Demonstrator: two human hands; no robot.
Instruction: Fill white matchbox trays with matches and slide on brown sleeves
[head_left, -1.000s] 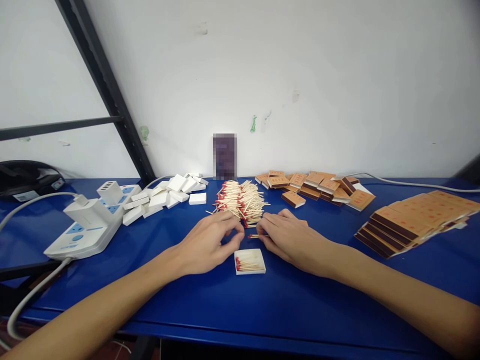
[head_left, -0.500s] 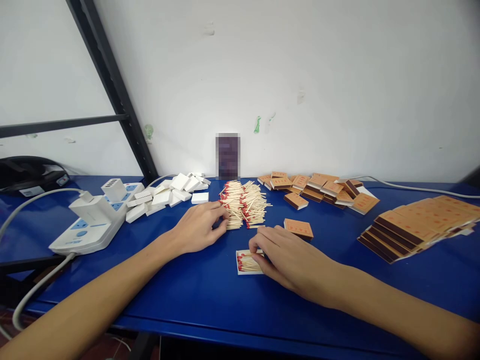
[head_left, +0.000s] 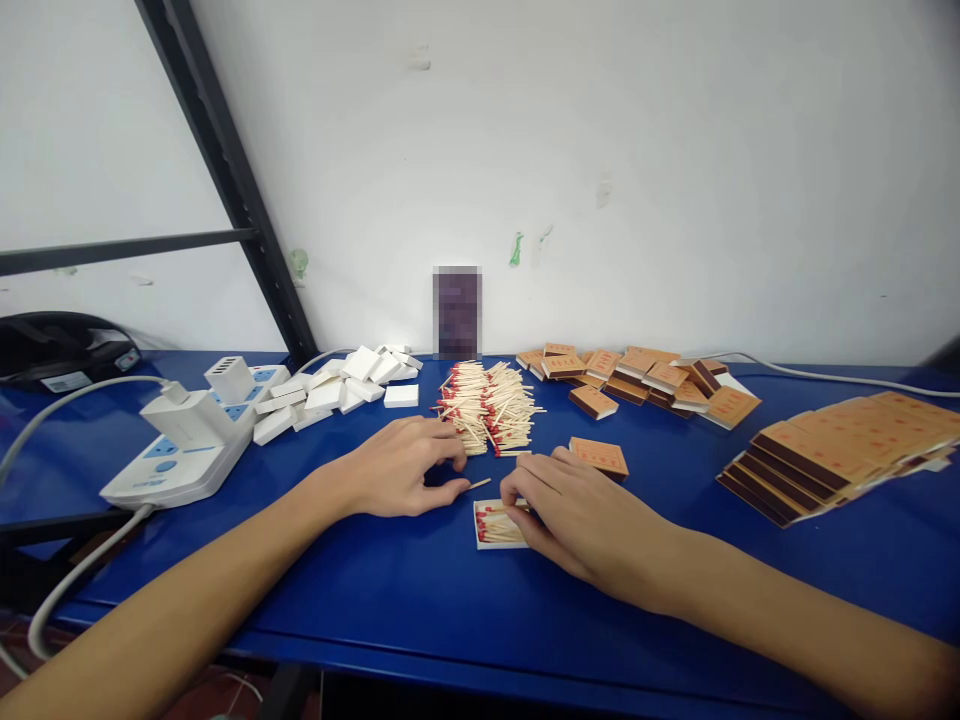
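A pile of red-tipped matchsticks [head_left: 491, 408] lies in the middle of the blue table [head_left: 420, 590]. My left hand [head_left: 405, 468] rests just below the pile, its fingers curled round a few matches whose ends stick out to the right. A small white tray [head_left: 495, 523] partly filled with matches sits in front. My right hand [head_left: 570, 510] covers the tray's right edge, fingers bent down onto the matches inside. One orange matchbox sleeve [head_left: 598, 456] lies just beyond my right hand.
Several white empty trays [head_left: 337, 390] are heaped at the back left beside a white power strip [head_left: 187, 435] with plugs and cables. Orange sleeves [head_left: 645, 375] are scattered at the back right, and flat stacked ones [head_left: 840, 445] fill the right side. A black metal frame [head_left: 225, 180] stands left.
My right hand went from the pile down onto the white tray. My left hand drew back from the pile toward the tray with a few matches. The single orange sleeve came into sight.
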